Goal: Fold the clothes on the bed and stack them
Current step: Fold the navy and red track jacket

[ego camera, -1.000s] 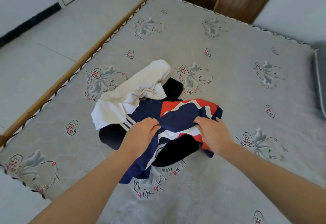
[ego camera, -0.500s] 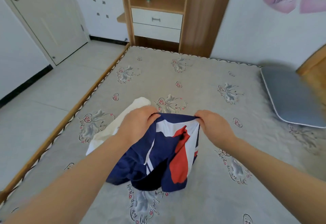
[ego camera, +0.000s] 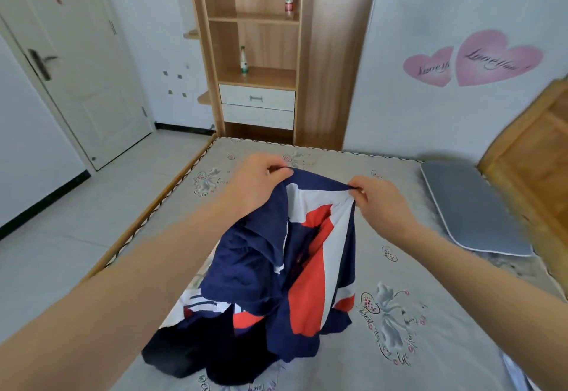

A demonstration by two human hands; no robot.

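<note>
A navy, red and white garment hangs in the air above the grey patterned bed. My left hand pinches its top edge on the left, and my right hand pinches the same edge on the right. The garment's lower part drapes down onto a dark garment that lies on the mattress. A strip of white cloth shows beside my left forearm, mostly hidden by it.
A grey pillow lies at the bed's right side by a wooden headboard. A wooden shelf unit with two bottles and drawers stands beyond the bed. The bed's wooden edge and tiled floor are to the left.
Both hands have lifted the navy, red and white garment from the pile up off the bed, and my head has tilted up toward the far wall.
</note>
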